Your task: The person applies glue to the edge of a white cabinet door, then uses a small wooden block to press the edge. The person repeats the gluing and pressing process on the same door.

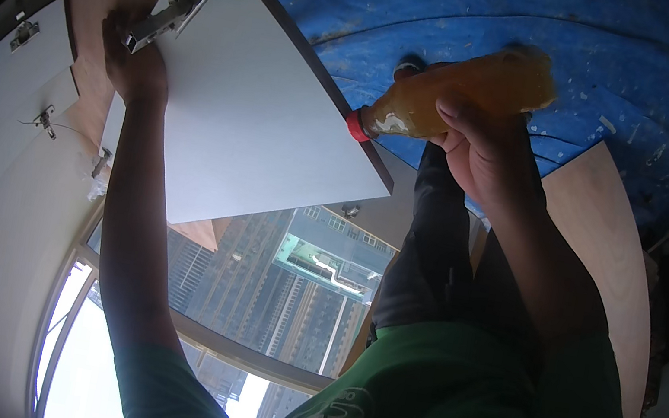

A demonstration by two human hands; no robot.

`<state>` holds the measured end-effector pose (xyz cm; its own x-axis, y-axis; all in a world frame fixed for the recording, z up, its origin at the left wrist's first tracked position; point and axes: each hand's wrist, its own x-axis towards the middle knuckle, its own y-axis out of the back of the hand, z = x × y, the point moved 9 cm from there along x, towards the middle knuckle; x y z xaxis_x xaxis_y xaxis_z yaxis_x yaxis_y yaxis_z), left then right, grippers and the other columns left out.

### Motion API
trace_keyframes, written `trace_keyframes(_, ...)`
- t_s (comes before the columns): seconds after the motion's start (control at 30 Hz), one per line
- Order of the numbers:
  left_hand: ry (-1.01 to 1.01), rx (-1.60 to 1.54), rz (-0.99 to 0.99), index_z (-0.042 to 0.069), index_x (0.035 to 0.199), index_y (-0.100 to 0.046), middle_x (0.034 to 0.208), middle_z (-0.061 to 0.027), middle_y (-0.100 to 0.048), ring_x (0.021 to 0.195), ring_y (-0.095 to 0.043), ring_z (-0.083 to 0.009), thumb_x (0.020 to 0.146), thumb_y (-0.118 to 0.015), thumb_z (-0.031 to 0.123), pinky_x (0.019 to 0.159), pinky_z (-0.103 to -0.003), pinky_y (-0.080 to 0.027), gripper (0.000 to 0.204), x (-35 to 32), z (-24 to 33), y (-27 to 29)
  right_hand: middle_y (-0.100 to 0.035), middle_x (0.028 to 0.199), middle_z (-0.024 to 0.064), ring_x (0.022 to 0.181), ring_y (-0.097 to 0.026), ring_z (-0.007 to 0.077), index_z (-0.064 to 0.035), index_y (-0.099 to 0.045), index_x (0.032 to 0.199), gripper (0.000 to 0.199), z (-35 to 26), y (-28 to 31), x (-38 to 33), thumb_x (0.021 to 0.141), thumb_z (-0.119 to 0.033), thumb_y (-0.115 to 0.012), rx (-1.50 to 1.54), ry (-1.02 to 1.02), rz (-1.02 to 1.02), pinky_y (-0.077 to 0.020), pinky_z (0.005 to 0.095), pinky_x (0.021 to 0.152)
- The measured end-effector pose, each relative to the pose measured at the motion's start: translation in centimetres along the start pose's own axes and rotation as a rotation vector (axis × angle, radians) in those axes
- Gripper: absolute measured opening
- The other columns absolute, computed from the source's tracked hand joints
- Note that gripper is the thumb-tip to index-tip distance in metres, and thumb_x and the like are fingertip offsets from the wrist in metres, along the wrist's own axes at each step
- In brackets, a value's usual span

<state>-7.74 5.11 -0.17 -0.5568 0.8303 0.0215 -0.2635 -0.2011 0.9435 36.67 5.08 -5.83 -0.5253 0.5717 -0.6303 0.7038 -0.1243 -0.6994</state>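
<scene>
Amber bottle (431, 97) at one o'clock, clamped in the grip of the right hand (487, 154); thumb visible on top, remaining fingers mostly hidden by the bottle; red tip (357, 125) points to nine o'clock at the dark edge of the white panel (254, 109), contact not determinable; left hand (136, 68) at ten o'clock, beside the panel's metal hinge (168, 16), which partly covers it; whether that grip is apart or closed cannot be told; blue sheet (636, 73) at two o'clock and wooden board (613, 218) at three, both partly obscured.
</scene>
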Motion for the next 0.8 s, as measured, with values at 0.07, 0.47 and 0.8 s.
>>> trace_keyframes(0.07, -0.011, -0.009, -0.007, -0.004, 0.149, -0.039, 0.143, -0.0188, -0.057, 0.132, -0.056, -0.0276, 0.102, -0.058, 0.024, 0.113, -0.036, -0.043, 0.058, 0.1, -0.2, -0.1, -0.065, 0.116, 0.0158, 0.114, -0.067, 0.0297, -0.0012, -0.055, 0.125, 0.05, -0.6, -1.3, 2.3, 0.085, -0.017, -0.081, -0.012, 0.042, -0.026, -0.0586, 0.0503, 0.096)
trace_keyframes(0.47, -0.048, 0.006, 0.006, 0.004, 0.15, -0.044, 0.145, -0.014, -0.055, 0.126, -0.058, -0.0247, 0.106, -0.051, 0.031, 0.105, -0.035, -0.048, 0.052, 0.1, -0.9, -0.3, -0.066, 0.121, 0.0198, 0.117, -0.065, 0.0324, 0.0, -0.056, 0.124, 0.048, 0.8, 1.0, -1.4, 0.085, -0.015, -0.079, 0.014, -0.047, 0.059, -0.0551, 0.0515, 0.099)
trace_keyframes(0.8, -0.017, -0.016, 0.009, -0.003, 0.148, -0.042, 0.143, -0.0209, -0.057, 0.132, -0.056, -0.0307, 0.103, -0.058, 0.028, 0.112, -0.037, -0.043, 0.058, 0.2, 0.0, 0.0, -0.064, 0.128, 0.0234, 0.122, -0.063, 0.0327, -0.0003, -0.056, 0.125, 0.043, 2.2, 4.3, -6.2, 0.089, -0.014, -0.074, -0.003, -0.058, 0.051, -0.0539, 0.0499, 0.1)
